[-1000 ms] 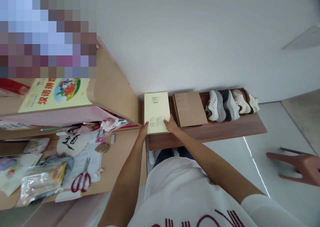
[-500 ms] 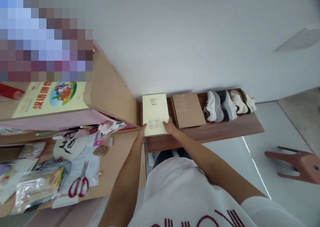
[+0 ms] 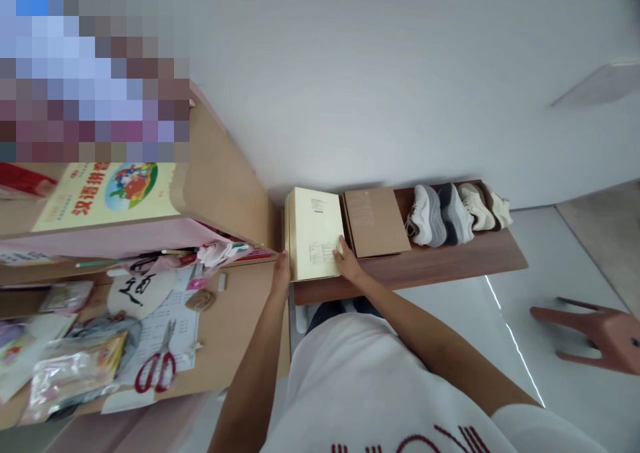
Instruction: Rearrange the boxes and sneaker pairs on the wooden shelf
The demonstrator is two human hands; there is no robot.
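A pale yellow box [image 3: 315, 230] stands at the left end of a low brown shelf [image 3: 440, 266]. My left hand [image 3: 281, 273] presses against its left side, and my right hand [image 3: 347, 263] grips its near right corner. The box is raised, so its left wall shows. Both hands clasp it from opposite sides. A brown cardboard box [image 3: 376, 221] lies just to its right, close to my right hand.
Two pairs of sneakers [image 3: 457, 212] sit on the shelf's right half. At left a wooden desk [image 3: 235, 333] holds red-handled scissors [image 3: 156, 370], papers and packets, under a shelf with a children's book [image 3: 107, 193]. A pink stool [image 3: 597, 333] stands on the white floor.
The yellow box has come up off the shelf and nearer to me, showing its left side. Both hands slid lower on it and tightened.
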